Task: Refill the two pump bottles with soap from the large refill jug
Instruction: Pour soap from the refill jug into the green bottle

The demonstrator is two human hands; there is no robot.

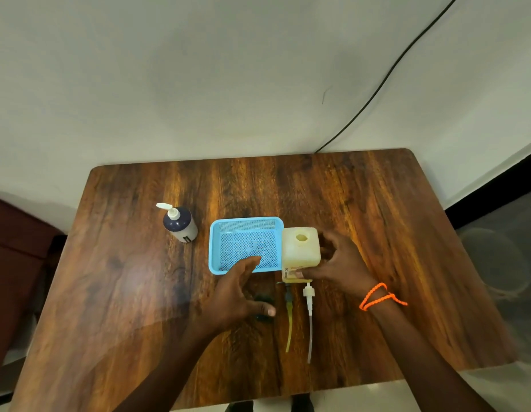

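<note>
The cream refill jug [300,251] stands uncapped on the wooden table [377,209], just right of a blue basket [216,242]. My right hand [338,263] grips the jug from its right side, thumb low on the label. My left hand [240,292] hovers with straight fingers over the basket's front edge. It covers most of a dark object [262,318] that I cannot identify. A dark pump bottle [181,226] with a white pump stands at the left. Two removed pump heads lie in front of the jug: one with a yellow tube [288,322], one white with a clear tube [309,319].
Small translucent pieces [254,245] lie inside the basket. A black cable [386,75] runs down the wall to the table's far edge. A dark red seat [17,233] stands at the left. The table's near edge is close to my arms.
</note>
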